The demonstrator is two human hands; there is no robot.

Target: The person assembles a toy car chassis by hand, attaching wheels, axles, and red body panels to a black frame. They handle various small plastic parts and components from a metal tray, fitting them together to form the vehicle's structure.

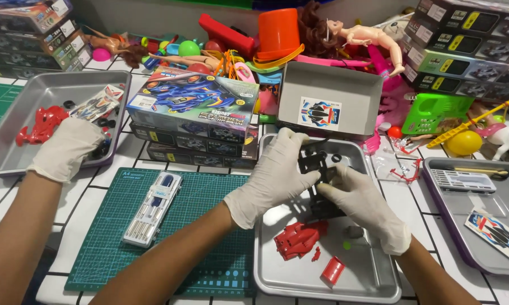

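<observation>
gloved, our left hand [274,175] and right hand [363,206] both grip a black chassis frame [316,169] over the metal tray [283,265] on the worktop [113,169]. red body parts [297,240] lie in it. another person's gloved hand [65,148] rests at a second tray [17,152], far left.

A white-tiled bench [116,169] with dark grout lines fills the view — evenly lit, no hard shadows. Behind it runs a pale grey wall [164,14], its foot hidden by clutter.
</observation>
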